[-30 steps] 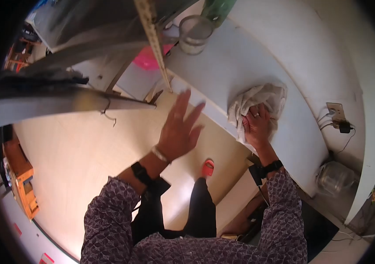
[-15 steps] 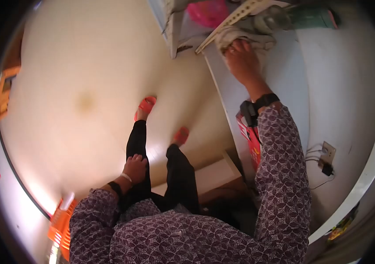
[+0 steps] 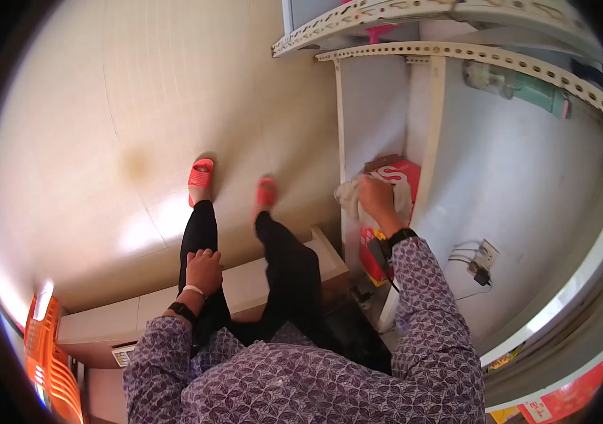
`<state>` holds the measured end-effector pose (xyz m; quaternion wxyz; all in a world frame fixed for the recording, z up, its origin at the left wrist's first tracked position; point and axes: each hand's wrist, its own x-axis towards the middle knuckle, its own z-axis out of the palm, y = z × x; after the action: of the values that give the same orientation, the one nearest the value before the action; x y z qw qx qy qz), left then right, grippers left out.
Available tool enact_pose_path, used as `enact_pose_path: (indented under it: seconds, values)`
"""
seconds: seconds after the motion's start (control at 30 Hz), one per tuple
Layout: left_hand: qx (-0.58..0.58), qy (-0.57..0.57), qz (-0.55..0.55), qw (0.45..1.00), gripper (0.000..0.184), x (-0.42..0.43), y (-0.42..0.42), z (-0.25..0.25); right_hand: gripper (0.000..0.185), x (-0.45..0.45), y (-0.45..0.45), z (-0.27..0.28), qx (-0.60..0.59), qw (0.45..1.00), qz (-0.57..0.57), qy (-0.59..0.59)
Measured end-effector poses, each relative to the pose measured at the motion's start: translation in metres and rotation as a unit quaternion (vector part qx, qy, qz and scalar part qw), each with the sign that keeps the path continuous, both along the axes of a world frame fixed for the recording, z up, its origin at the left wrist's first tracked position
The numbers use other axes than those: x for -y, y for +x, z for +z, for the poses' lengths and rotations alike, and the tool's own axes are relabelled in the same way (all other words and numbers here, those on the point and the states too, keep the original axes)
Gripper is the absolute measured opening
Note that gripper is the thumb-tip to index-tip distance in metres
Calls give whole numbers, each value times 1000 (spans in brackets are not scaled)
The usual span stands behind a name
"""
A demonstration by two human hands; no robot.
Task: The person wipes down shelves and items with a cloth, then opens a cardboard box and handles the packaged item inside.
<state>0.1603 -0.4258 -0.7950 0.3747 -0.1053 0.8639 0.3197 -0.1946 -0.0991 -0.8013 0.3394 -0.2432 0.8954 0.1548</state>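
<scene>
My right hand (image 3: 377,201) is closed round a crumpled off-white cloth (image 3: 348,198), which spreads out on both sides of the fist. The cloth is in front of a red box (image 3: 406,172) with white lettering, inside the white shelf unit (image 3: 372,106). Whether the cloth touches the box, I cannot tell. My left hand (image 3: 204,272) lies on my left leg just above the knee, its fingers stretched out and holding nothing.
A perforated metal strip (image 3: 457,49) edges the upper shelf. A clear and green bottle (image 3: 520,88) lies behind it. Cables run from a wall socket (image 3: 485,254). An orange basket (image 3: 50,353) stands at the lower left, near a low white ledge (image 3: 103,321).
My right hand has come down and nearer to me with the cloth, from the pale surface by the bottle to the red box. My view has shifted; my left hand still rests on my leg.
</scene>
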Motion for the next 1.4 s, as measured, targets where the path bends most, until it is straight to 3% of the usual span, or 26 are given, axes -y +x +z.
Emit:
enact_pose_path:
  seconds: [0.07, 0.13, 0.23, 0.27, 0.33, 0.43, 0.57, 0.7, 0.83, 0.9, 0.97, 1.1, 1.2, 1.27, 1.4]
  values:
    - [-37, 12, 59, 998, 20, 1, 13, -9, 14, 23, -24, -34, -93, 990, -99, -36]
    - [-56, 39, 124, 990, 20, 2, 13, -9, 13, 29, -70, -74, -183, 977, -59, -90]
    - [-43, 42, 168, 984, 22, -12, 9, -16, 17, 66, -146, -112, -293, 946, -104, -87]
    - [-32, 45, 177, 983, 22, -19, 8, -16, 22, 77, -163, -124, -309, 940, -128, -64]
    - [-29, 37, 174, 984, 22, -34, -5, -16, 41, 86, -185, -177, -338, 918, -102, -179]
    - [-11, 29, 198, 980, 20, -49, -13, -18, 56, 90, -214, -265, -266, 940, -82, -195]
    - [5, 38, 222, 974, 18, -63, -27, -22, 59, 95, -228, -306, -310, 936, 9, -165]
    - [18, 37, 205, 978, 21, -76, -49, -23, 51, 53, -292, -322, -364, 908, 79, -195]
    - [35, 27, 170, 984, 18, -73, -67, -22, 50, -52, -359, -304, -259, 930, -134, -223]
    - [28, 27, 167, 985, 17, -73, -72, -23, 50, -107, -326, -293, -243, 926, -183, -224]
    - [26, 29, 164, 986, 17, -71, -71, -20, 47, -169, -275, -309, -284, 937, -179, -93]
    - [31, 33, 167, 985, 17, -67, -77, -21, 35, -122, -273, -306, -273, 929, -198, -150]
    - [28, 37, 168, 985, 17, -65, -81, -23, 34, -11, -276, -306, -340, 906, -126, -218]
    - [29, 39, 162, 986, 17, -65, -77, -24, 38, 45, -299, -293, -393, 902, 72, -162]
    - [32, 29, 152, 987, 17, -65, -75, -27, 45, -27, -376, -310, -346, 916, 34, -202]
